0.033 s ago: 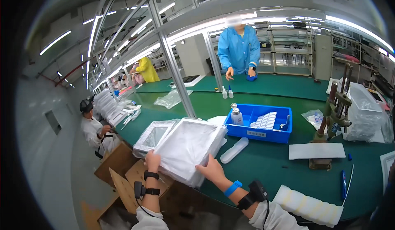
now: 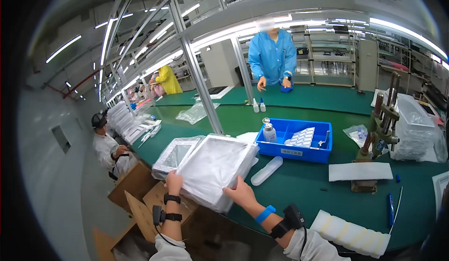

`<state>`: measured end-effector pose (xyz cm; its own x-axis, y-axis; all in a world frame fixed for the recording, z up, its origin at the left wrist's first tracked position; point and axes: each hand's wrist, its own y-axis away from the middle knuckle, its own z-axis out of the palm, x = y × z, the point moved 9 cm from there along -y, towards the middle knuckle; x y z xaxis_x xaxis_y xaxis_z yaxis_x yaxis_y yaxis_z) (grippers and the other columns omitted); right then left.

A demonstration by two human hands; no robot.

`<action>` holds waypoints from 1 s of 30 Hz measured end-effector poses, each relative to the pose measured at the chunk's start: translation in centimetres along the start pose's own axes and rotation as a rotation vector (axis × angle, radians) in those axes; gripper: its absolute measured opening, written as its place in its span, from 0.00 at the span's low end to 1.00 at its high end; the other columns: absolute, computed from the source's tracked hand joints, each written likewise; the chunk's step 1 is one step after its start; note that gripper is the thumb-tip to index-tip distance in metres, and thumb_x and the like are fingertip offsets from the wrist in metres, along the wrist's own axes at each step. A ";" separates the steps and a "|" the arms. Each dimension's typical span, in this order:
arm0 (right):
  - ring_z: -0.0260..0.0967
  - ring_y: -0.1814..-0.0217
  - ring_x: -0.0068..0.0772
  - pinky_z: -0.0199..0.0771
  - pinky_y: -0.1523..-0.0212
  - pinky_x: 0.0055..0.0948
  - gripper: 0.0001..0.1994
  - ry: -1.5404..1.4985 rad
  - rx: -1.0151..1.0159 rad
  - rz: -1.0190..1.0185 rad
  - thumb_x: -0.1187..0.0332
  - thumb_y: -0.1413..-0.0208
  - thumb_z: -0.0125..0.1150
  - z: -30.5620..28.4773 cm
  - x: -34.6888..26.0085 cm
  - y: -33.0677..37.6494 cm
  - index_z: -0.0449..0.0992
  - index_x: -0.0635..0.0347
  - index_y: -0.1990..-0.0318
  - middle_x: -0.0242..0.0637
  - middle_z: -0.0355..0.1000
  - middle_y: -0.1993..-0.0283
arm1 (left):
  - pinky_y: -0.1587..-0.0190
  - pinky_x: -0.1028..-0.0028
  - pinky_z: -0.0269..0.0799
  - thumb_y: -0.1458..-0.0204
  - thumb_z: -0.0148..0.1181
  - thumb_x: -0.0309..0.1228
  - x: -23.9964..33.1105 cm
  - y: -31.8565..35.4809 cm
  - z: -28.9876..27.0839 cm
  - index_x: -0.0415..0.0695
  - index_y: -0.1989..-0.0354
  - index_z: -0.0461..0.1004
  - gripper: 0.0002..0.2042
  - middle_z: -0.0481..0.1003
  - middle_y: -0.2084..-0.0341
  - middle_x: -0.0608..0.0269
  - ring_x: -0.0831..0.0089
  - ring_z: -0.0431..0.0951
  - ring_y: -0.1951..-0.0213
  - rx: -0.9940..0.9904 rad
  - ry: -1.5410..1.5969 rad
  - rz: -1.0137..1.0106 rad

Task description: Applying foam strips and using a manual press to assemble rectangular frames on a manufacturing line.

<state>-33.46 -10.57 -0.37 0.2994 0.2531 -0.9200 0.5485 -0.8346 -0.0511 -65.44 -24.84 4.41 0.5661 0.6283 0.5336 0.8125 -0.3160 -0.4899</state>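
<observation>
A stack of white rectangular frames in clear plastic wrap [image 2: 213, 165] lies tilted at the near edge of the green bench. My left hand [image 2: 173, 182] grips its left near corner, fingers closed on the wrapped edge. At the right near corner my right hand [image 2: 240, 192] holds the same stack, thumb up on the rim. Directly left of it sits another plastic-wrapped white frame [image 2: 175, 154], partly covered by the stack. A clear plastic case [image 2: 266, 171] lies just beyond my right hand.
A blue divided bin [image 2: 293, 152] holds a pump bottle [image 2: 269, 133]. Right of it stands a hand press [image 2: 381, 121] with a white pad [image 2: 360, 171]. White foam [image 2: 351, 233] lies near my right forearm. Open cardboard boxes [image 2: 135, 181] stand below left. A blue-coated person [image 2: 273, 57] works opposite.
</observation>
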 end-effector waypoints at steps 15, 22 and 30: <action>0.74 0.50 0.45 0.73 0.50 0.38 0.52 -0.292 0.068 0.079 0.47 0.57 0.73 -1.7 3.1 1.3 0.55 0.70 0.29 0.50 0.74 0.53 | 0.47 0.59 0.72 0.55 0.56 0.22 7.8 1.1 -4.9 0.37 0.53 0.79 0.17 0.79 0.58 0.41 0.46 0.78 0.52 -0.001 0.207 0.300; 0.70 0.45 0.53 0.71 0.45 0.40 0.57 -0.243 -0.020 -0.049 0.47 0.61 0.75 -0.3 1.7 -0.2 0.51 0.69 0.28 0.60 0.69 0.47 | 0.48 0.57 0.73 0.57 0.58 0.25 1.7 -2.8 -0.7 0.38 0.54 0.79 0.19 0.79 0.59 0.41 0.45 0.78 0.53 -0.137 0.015 0.287; 0.68 0.41 0.38 0.67 0.42 0.31 0.52 -0.594 -0.024 -0.093 0.58 0.52 0.73 -1.3 0.0 0.9 0.45 0.70 0.26 0.50 0.68 0.41 | 0.48 0.56 0.73 0.59 0.57 0.23 8.3 -2.1 -8.2 0.37 0.55 0.78 0.19 0.78 0.58 0.39 0.45 0.78 0.52 -0.070 0.032 0.369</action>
<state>-31.94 -10.70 0.10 -0.2349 0.0020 -0.9720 0.5712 -0.8088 -0.1397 -61.29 -24.86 15.51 0.8257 0.4409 0.3518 0.5599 -0.5653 -0.6058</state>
